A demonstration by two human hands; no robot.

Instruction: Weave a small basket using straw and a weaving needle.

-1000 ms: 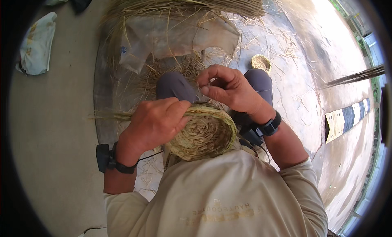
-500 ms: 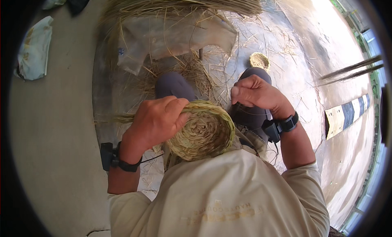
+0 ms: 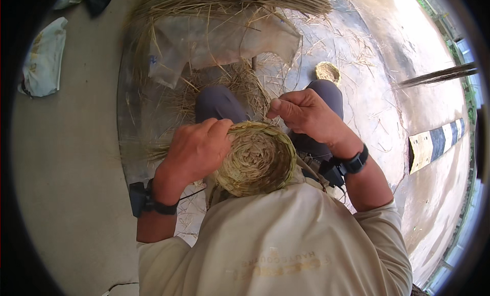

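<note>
A round, shallow basket of coiled straw (image 3: 252, 161) rests against my shirt at my lap, its open side facing up. My left hand (image 3: 196, 148) grips its left rim, fingers curled over the edge. A bundle of loose straw (image 3: 158, 152) sticks out to the left from behind that hand. Above the basket's far right rim, my right hand (image 3: 301, 115) is closed in a pinch, thumb against fingers, apart from the rim. What it pinches is too thin or hidden to make out.
A thick pile of long straw (image 3: 235, 1) lies beyond my knees, over a clear plastic sheet (image 3: 224, 43). A small straw basket (image 3: 327, 72) sits past my right knee. A white bag (image 3: 46, 58) is at far left, a black-and-white striped board (image 3: 439, 145) at right.
My right hand has moved left and slightly up, nearer the basket's far rim. The basket has tilted a little and shifted right; my left hand keeps its hold.
</note>
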